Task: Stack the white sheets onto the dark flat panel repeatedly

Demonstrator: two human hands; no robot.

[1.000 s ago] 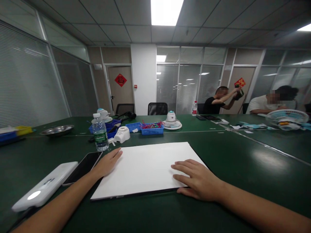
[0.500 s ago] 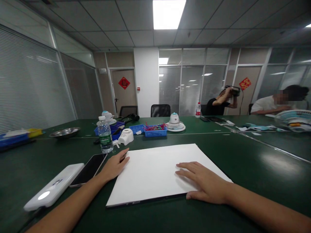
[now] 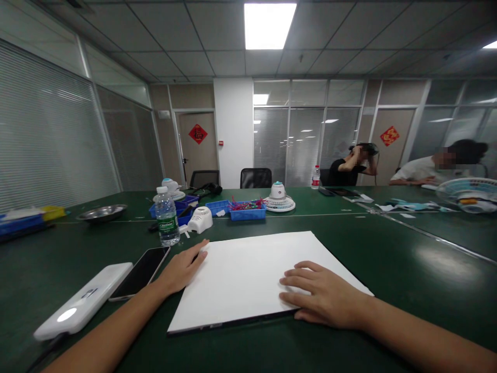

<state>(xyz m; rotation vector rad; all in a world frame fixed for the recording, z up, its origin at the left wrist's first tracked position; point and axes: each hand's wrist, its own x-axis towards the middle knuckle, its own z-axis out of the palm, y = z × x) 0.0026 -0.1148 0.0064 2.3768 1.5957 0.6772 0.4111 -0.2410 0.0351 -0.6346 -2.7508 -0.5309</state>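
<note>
A flat white board (image 3: 248,274) with dark edges lies in front of me on the green table. My left hand (image 3: 184,267) rests at its left edge, thumb and forefinger stretched forward and a little apart. The left hand's other fingers are mostly hidden. Over the board's front right part lies my right hand (image 3: 324,295), its fingers spread and its thumb at the front edge. Neither hand shows anything held.
Left of the board are a phone (image 3: 142,272), a white power bank (image 3: 85,300) with a cable, and a water bottle (image 3: 167,217). Farther back stand a blue tray (image 3: 247,213) of wires, white fan parts (image 3: 279,202) and a metal dish (image 3: 103,213). Two people sit at the far right.
My right hand's fingers have shifted slightly on the board, the thumb now tucked closer to them. My left hand stays about where it was. The person in black has lowered the headset toward the head.
</note>
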